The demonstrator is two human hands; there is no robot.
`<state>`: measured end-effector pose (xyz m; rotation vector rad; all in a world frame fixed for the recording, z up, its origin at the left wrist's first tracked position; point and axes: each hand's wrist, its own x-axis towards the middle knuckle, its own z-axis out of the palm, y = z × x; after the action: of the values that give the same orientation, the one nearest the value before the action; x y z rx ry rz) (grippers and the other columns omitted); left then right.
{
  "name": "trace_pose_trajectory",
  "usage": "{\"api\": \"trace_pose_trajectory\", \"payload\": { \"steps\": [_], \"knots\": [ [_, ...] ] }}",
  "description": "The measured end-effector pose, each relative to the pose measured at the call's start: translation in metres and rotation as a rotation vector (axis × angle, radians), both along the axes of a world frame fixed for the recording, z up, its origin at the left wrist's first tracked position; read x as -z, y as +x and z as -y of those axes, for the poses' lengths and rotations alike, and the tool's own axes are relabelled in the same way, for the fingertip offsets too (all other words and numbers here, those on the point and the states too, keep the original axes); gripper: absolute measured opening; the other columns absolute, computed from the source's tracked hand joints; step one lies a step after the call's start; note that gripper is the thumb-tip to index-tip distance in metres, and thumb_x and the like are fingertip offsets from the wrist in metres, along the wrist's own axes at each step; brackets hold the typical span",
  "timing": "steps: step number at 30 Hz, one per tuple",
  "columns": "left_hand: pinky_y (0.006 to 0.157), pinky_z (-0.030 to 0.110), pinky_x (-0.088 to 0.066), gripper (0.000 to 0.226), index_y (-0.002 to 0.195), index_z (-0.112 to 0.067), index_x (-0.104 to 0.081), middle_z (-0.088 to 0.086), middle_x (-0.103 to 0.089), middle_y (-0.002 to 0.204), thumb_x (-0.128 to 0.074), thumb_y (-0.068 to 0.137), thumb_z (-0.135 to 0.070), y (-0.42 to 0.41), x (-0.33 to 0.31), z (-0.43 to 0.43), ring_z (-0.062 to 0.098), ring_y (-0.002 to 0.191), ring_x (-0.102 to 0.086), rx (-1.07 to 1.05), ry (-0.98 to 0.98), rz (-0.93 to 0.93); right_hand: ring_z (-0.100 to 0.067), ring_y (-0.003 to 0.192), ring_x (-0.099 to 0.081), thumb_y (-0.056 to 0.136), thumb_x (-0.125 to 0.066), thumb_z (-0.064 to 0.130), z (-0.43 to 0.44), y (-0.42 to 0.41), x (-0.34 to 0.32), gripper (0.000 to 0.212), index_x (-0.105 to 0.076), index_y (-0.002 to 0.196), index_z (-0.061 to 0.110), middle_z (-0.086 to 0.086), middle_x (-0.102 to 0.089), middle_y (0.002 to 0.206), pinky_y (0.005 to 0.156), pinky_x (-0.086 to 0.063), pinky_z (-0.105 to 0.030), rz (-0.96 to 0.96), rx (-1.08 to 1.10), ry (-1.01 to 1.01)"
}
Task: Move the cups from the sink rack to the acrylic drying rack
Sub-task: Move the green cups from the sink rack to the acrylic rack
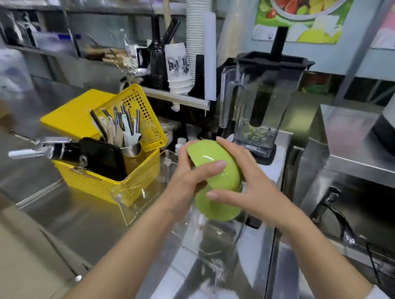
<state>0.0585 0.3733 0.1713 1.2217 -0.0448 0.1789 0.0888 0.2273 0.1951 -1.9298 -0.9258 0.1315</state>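
Two glossy lime-green cups: the upper cup [214,161] is gripped between the left hand [186,178] at nine o'clock and the right hand [247,193] at three, above the lower cup [216,207] on the clear acrylic drying rack [168,161]. The perforated yellow plastic basket [131,168] sits at nine o'clock. Smooth glaze could slip from the fingers, knocking both cups over.

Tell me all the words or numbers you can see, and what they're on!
Nothing can be read for sure.
White paper cup: big black brush-style characters, too blurred to read.
Green fruit poster: small marks on its white tags, too small to read.
Two green plastic cups: no writing.
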Motion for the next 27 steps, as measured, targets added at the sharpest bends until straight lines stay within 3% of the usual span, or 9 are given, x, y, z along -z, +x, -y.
{"api": "trace_pose_trajectory", "payload": {
  "steps": [2, 4, 7, 9, 12, 15, 17, 22, 27],
  "knots": [
    [0.08, 0.047, -0.053, 0.066, 0.109, -0.031, -0.048, 0.003, -0.064, 0.097, -0.076, 0.049, -0.031, 0.001, 0.001, -0.02, 0.02, 0.082, -0.067, -0.006, -0.042, 0.004, -0.004, 0.125, -0.038, 0.057, -0.078, 0.049, -0.021, 0.008, -0.004, 0.092, -0.021, 0.129, 0.06, 0.015, -0.031, 0.141, 0.105, -0.037, -0.033, -0.031, -0.019, -0.029],
    [0.077, 0.041, -0.054, 0.076, 0.119, -0.025, -0.045, 0.005, -0.064, 0.1, -0.075, 0.049, -0.029, 0.003, 0.002, -0.04, 0.021, 0.083, -0.066, 0.003, -0.089, -0.018, -0.007, 0.123, -0.041, 0.056, -0.082, 0.046, -0.042, 0.017, -0.004, 0.095, -0.024, 0.13, 0.057, 0.014, -0.035, 0.14, 0.103, -0.037, -0.032, -0.018, -0.017, -0.049],
    [0.072, 0.038, -0.053, 0.081, 0.124, -0.02, -0.047, 0.007, -0.063, 0.108, -0.08, 0.05, -0.024, 0.008, 0.005, -0.074, 0.023, 0.088, -0.065, -0.018, 0.003, -0.098, -0.008, 0.123, -0.041, 0.057, -0.084, 0.04, -0.068, 0.029, 0.004, 0.096, -0.028, 0.134, 0.048, 0.01, -0.039, 0.138, 0.105, -0.037, -0.032, 0.019, -0.007, -0.062],
    [0.08, 0.038, -0.055, 0.086, 0.125, -0.022, -0.05, 0.01, -0.055, 0.126, -0.086, 0.047, -0.032, 0.011, 0.009, -0.096, 0.024, 0.107, -0.062, -0.113, 0.181, -0.123, -0.007, 0.124, -0.039, 0.055, -0.085, 0.039, -0.083, 0.038, 0.013, 0.098, -0.029, 0.136, 0.043, 0.007, -0.037, 0.138, 0.108, -0.035, -0.032, 0.037, 0.002, -0.087],
    [0.106, 0.046, -0.041, 0.094, 0.129, -0.028, -0.048, 0.003, -0.047, 0.135, -0.079, 0.045, -0.054, 0.014, 0.017, -0.118, 0.02, 0.124, -0.047, -0.248, 0.641, -0.113, -0.009, 0.121, -0.042, 0.053, -0.084, 0.044, -0.101, 0.051, 0.024, 0.101, -0.029, 0.137, 0.04, 0.006, -0.035, 0.135, 0.106, -0.037, -0.034, 0.12, 0.005, -0.198],
    [0.112, 0.046, -0.03, 0.11, 0.137, -0.027, -0.038, 0.002, -0.044, 0.135, -0.068, 0.039, -0.066, 0.015, 0.022, -0.128, 0.021, 0.13, -0.035, -0.26, 0.976, -0.192, -0.019, 0.12, -0.044, 0.056, -0.082, 0.045, -0.116, 0.059, 0.031, 0.099, -0.026, 0.137, 0.038, 0.002, -0.033, 0.137, 0.097, -0.041, -0.035, 0.253, -0.005, -0.373],
    [0.112, 0.045, -0.028, 0.116, 0.141, -0.021, -0.033, 0.005, -0.045, 0.136, -0.067, 0.04, -0.068, 0.015, 0.026, -0.131, 0.025, 0.132, -0.031, -0.267, 1.094, -0.234, -0.025, 0.116, -0.046, 0.055, -0.081, 0.048, -0.125, 0.064, 0.038, 0.099, -0.026, 0.136, 0.039, 0.0, -0.034, 0.135, 0.094, -0.043, -0.04, 0.314, -0.015, -0.445],
    [0.116, 0.039, -0.007, 0.085, 0.138, -0.015, -0.038, 0.006, -0.05, 0.138, -0.078, 0.067, -0.039, 0.015, 0.029, -0.128, 0.026, 0.137, -0.026, -0.293, 1.176, -0.252, -0.029, 0.117, -0.046, 0.05, -0.08, 0.052, -0.137, 0.073, 0.054, 0.102, -0.024, 0.134, 0.041, -0.001, -0.034, 0.135, 0.096, -0.043, -0.046, 0.302, -0.038, -0.519],
    [0.115, 0.037, 0.002, 0.081, 0.127, -0.021, -0.047, -0.001, -0.056, 0.124, -0.077, 0.059, -0.053, 0.026, 0.048, -0.138, 0.017, 0.128, -0.041, -0.25, 1.263, -0.227, -0.032, 0.12, -0.044, 0.052, -0.08, 0.052, -0.139, 0.077, 0.066, 0.104, -0.023, 0.138, 0.037, -0.005, -0.034, 0.137, 0.096, -0.042, -0.043, 0.353, -0.037, -0.609]
  ]
}}
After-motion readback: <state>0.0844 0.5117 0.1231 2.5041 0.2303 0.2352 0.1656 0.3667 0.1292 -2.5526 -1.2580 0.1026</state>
